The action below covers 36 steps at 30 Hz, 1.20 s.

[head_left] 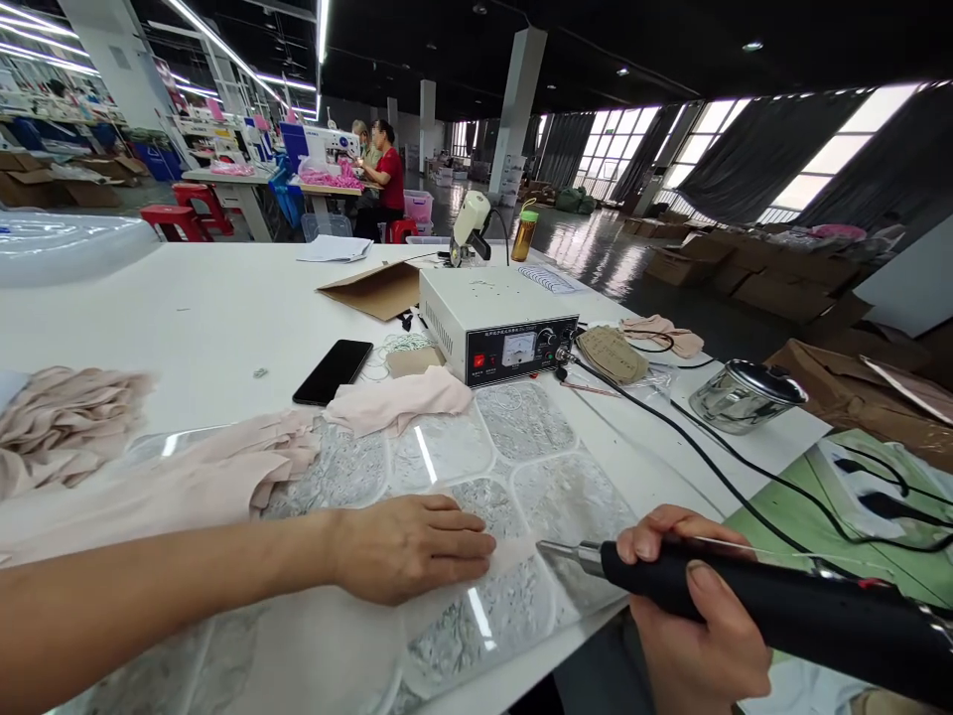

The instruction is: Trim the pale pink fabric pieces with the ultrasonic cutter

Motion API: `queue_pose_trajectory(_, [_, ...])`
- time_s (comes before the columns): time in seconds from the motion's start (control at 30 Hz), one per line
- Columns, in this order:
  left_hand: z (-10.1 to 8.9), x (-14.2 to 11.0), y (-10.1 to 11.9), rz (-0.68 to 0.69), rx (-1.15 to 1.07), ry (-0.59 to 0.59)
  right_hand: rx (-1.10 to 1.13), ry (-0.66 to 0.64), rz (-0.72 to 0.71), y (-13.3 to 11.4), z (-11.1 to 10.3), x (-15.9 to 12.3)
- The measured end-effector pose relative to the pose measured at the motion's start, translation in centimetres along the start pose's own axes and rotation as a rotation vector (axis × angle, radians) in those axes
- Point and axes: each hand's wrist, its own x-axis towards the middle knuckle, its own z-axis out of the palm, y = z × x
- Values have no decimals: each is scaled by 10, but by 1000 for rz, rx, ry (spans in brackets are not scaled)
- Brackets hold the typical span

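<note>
The pale cloth (515, 553) lay on the patterned mat (557, 485) beneath my left hand (409, 548), fingers flat, nearly together; my right hand (704, 621) clamped the black tool (808, 608) (metal tip (567, 550) near the cloth's end). Beyond sat 1 control box (487, 308) and 1 phone (333, 372).

The left forearm (186, 579) is bare along all the length that shows, slim and smooth in outline, tapering to a narrower wrist; the left grip (413, 551) is a bare hand with slender fingers and lightly creased knuckles, its thumb hidden; the right grip (704, 645) is likewise a bare hand, its thumb rounded at the tip, with a short nail; low between them shows dark grey cloth (607, 667), possibly clothing, too dim to tell which garment.
</note>
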Motion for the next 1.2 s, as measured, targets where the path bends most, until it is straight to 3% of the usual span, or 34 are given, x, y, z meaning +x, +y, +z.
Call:
queue_pose_trajectory(0.3, [6, -2, -3, 18, 16, 68, -9, 9, 15, 3, 1, 7])
queue_pose_trajectory(0.57, [6, -3, -5, 37, 62, 24, -26, 14, 10, 2, 2, 4])
queue_pose_trajectory(1.2, [5, -7, -6, 55, 129, 88, -13, 14, -3, 4, 1, 8])
